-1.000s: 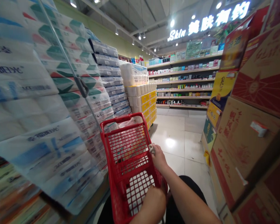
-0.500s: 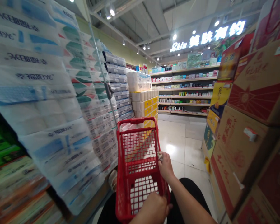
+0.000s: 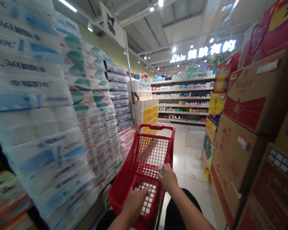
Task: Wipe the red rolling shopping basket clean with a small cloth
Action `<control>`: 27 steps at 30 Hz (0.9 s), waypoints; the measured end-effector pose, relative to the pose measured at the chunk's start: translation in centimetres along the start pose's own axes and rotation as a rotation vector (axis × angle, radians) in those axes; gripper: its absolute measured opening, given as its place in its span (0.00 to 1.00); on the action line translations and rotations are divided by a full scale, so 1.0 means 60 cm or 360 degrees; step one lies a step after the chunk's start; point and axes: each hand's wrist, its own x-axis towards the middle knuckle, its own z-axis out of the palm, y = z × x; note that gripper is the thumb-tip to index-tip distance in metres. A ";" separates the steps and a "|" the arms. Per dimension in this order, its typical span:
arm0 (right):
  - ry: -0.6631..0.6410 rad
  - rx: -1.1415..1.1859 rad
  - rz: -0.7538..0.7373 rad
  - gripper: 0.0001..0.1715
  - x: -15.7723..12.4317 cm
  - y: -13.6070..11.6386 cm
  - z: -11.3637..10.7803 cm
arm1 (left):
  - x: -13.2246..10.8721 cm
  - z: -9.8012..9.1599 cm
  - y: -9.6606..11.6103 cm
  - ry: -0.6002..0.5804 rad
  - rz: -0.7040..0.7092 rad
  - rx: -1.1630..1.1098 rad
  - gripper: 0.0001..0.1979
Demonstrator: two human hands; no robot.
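Note:
A red plastic shopping basket cart with a grid mesh stands just in front of me, between my dark-clad legs. My left hand is over the near part of the basket, its fingers stretched out and holding nothing I can see. At the cart's right side, my right hand is closed around a small crumpled greyish-white thing, whose kind I cannot make out. A thin metal pole carrying a pale sign seems to rise from the cart's far left corner.
Tall stacks of plastic-wrapped toilet rolls line the left side closely. Cardboard boxes are piled on the right. A pale tiled floor runs between them towards shelves of small goods under a lit sign.
The cart has swung so its far end moved right, and the pole shifted right with it. My left hand has left the cart's right edge and moved left over the basket.

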 end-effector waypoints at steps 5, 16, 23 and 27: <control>0.0032 0.0077 -0.0143 0.05 -0.021 -0.005 0.014 | 0.046 0.006 0.044 -0.0011 -0.0268 0.0067 0.26; 0.0011 0.0172 -0.0704 0.34 -0.044 0.002 0.046 | 0.043 -0.003 -0.023 -0.0068 -0.0647 0.0544 0.24; 0.0344 0.0024 -0.0729 0.28 -0.025 0.032 0.035 | 0.036 -0.020 -0.098 0.0177 -0.0761 0.0670 0.20; 0.0602 0.0055 -0.0785 0.27 -0.005 0.058 0.029 | 0.036 -0.023 -0.127 0.0152 -0.0719 0.0692 0.20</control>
